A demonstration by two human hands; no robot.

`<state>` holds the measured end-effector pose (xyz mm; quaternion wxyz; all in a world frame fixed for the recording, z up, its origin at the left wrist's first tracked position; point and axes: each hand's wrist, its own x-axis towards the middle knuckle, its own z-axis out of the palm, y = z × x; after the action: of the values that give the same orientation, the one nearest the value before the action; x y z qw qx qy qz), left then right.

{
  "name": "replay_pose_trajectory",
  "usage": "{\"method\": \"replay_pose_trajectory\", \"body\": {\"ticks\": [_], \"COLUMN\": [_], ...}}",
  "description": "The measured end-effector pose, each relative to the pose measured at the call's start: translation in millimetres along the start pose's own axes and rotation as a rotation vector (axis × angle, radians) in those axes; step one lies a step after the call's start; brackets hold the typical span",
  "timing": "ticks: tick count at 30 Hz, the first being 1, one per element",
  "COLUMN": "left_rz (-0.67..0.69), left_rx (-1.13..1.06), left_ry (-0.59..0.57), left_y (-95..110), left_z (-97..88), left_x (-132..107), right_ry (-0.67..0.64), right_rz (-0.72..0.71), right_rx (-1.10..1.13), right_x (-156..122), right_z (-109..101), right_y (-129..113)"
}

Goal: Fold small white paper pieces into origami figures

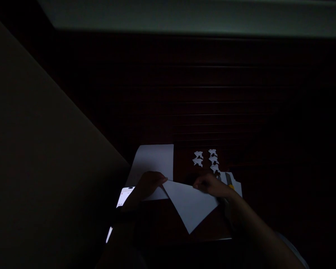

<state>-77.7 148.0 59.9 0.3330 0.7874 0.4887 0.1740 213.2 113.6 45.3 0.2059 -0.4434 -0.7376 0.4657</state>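
A white sheet of paper (190, 204), folded into a triangle, lies over the dark table with one point toward me. My left hand (151, 183) pinches its upper left corner between thumb and fingers. Along the top edge, my right hand (210, 185) has its fingers curled closed on the paper, toward the right side. A larger white sheet (156, 160) lies flat behind my left hand, partly covered by it. Small folded paper figures (198, 158) sit in two columns beyond my hands, with the second column (213, 160) farther right.
A lit phone (125, 195) stands at the left, partly hidden by my left forearm. To the right are white paper pieces (238, 186) and a yellow-and-grey cutter (229, 180). A pale wall (44, 149) rises on the left; the room is very dark.
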Motion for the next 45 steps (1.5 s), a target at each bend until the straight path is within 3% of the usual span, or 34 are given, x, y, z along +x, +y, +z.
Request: {"method": "replay_pose_trajectory", "body": {"ticks": [10,19,25,28,31,34,37,45], "left_rz": [-0.046,-0.033,-0.031,-0.018,-0.004,0.000,0.004,-0.040], "left_rx": [0.096,0.054,-0.012,-0.044,-0.092,-0.137,-0.155,-0.204], "left_ry": [0.108,0.082,0.081,0.063,0.034,0.007,0.009,0.057], "left_y": [-12.4,-18.1,-19.7,-14.4,-4.5,3.7,5.7,0.7], "left_z": [-4.8,-4.7,-3.4,-1.8,0.6,2.5,2.6,1.5], "left_x": [-1.5,-0.8,-0.8,0.1,1.5,2.7,2.7,-1.0], "right_ry": [-0.068,-0.218,-0.139,0.040,0.181,0.186,0.171,0.115], "right_rz": [0.030,0.172,0.181,0.110,-0.003,-0.079,-0.006,0.098], "right_rx": [-0.044,0.223,-0.011,-0.148,-0.145,-0.161,-0.219,-0.113], "right_x": [-10.9,-19.6,-24.7,-21.2,-11.9,-2.4,1.9,-11.7], "right_z": [-16.4,-28.4,-41.6,-30.6,-5.0,19.3,30.3,17.7], "right_y": [11.4,22.9,20.7,9.4,-5.8,-14.5,-11.7,3.9]}}
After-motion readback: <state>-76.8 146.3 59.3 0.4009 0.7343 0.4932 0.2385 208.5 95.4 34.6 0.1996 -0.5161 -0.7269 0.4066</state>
